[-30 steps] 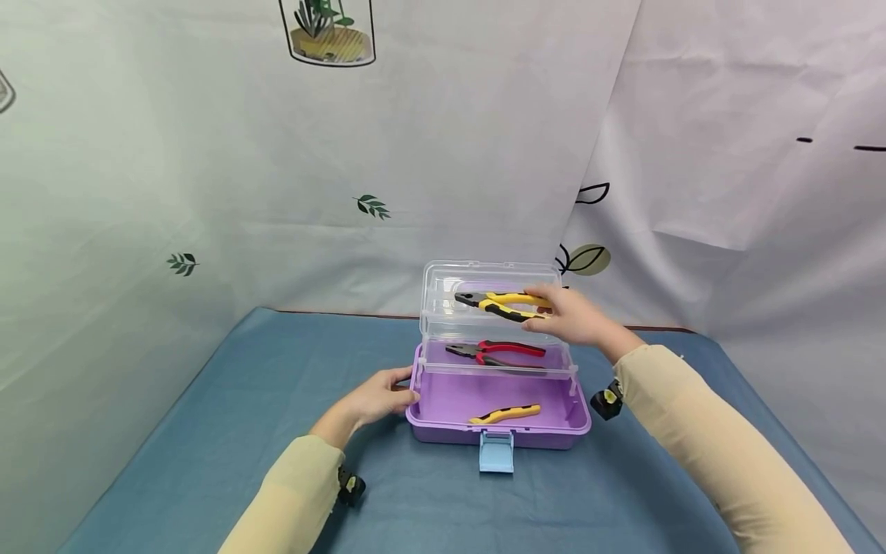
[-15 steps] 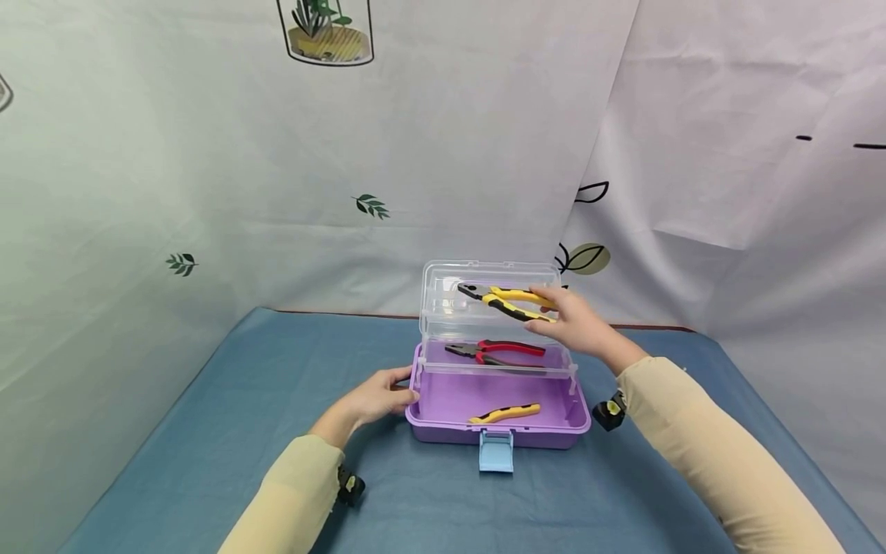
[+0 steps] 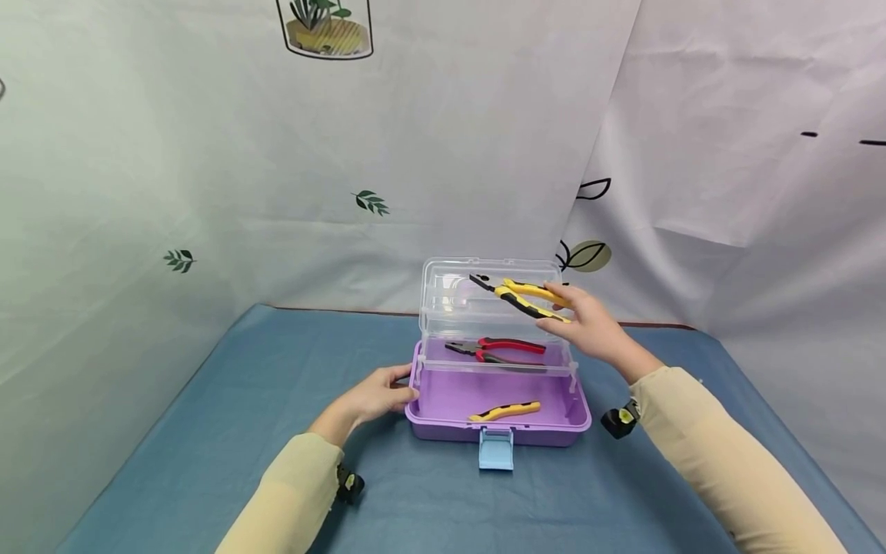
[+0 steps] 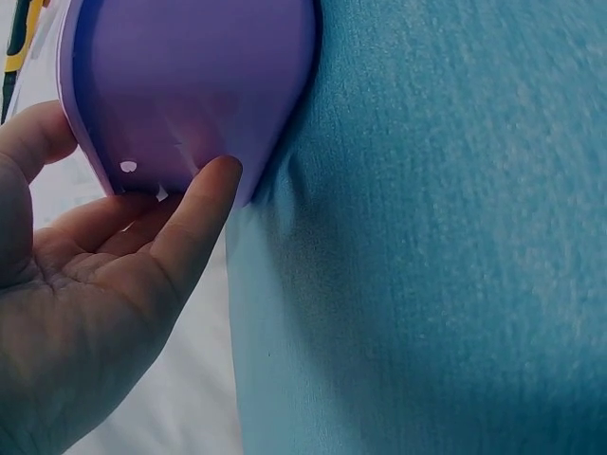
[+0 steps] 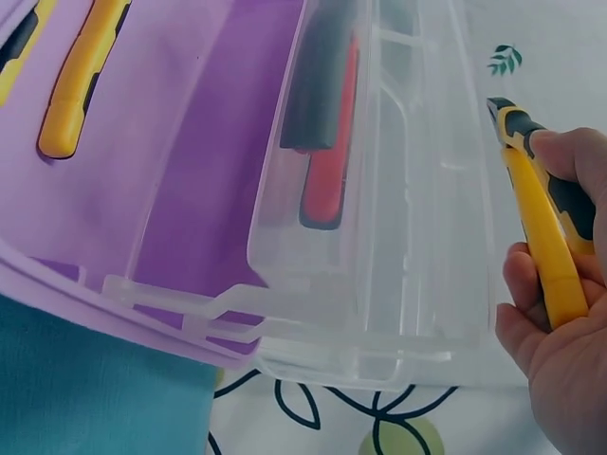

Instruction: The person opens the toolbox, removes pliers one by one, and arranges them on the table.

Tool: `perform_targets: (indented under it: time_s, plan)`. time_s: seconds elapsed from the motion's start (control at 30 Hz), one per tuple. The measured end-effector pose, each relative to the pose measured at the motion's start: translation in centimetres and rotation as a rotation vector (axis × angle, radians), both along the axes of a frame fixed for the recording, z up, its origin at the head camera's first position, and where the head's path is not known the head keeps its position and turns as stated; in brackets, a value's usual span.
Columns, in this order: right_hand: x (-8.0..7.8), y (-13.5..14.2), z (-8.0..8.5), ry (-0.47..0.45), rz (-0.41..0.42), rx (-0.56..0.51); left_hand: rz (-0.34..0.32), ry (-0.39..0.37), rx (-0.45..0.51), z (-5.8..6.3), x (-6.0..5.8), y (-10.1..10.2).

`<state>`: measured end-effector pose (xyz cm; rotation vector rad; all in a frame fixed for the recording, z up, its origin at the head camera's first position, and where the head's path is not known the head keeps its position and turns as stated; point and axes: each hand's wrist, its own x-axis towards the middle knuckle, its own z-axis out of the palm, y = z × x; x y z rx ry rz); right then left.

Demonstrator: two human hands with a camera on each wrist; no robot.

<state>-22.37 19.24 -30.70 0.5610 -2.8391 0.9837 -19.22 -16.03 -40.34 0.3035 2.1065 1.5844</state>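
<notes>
My right hand [image 3: 588, 323] holds combination pliers [image 3: 519, 298] by their yellow-and-black handles, raised in front of the toolbox's clear open lid [image 3: 443, 308]. In the right wrist view, fingers and thumb wrap those handles. My left hand [image 3: 374, 396] grips the left end of the purple toolbox [image 3: 443, 431], thumb at the rim and fingers along the outer wall [image 4: 199, 66]. Red-and-black pliers [image 3: 512, 346] lie in the clear upper tray [image 3: 432, 362]. Below, yellow-and-black handles [image 3: 508, 412] rest on the purple floor; the front wall hides the rest of that tool.
A light blue latch [image 3: 495, 450] hangs down from the toolbox's front. Blue cloth [image 3: 263, 385] covers the table. A white printed curtain [image 3: 277, 169] stands behind and along the sides. Dark wrist cameras [image 3: 619, 419] sit under both sleeves.
My right hand has moved slightly right, carrying the yellow-and-black pliers with it, and their nose now points more toward the upper left. The left hand and toolbox stay put.
</notes>
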Motion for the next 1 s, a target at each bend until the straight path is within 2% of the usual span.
perform_targets:
  time_s: [0.4,1.0]
  plan:
    - [0.7,0.8,-0.3,0.034,-0.044,-0.027,0.014,-0.003,-0.008,-0.1,-0.1,0.0]
    - [2.1,2.1,-1.5,0.079,-0.151,-0.085,-0.017,0.007,0.03,-0.4,-0.2,-0.1]
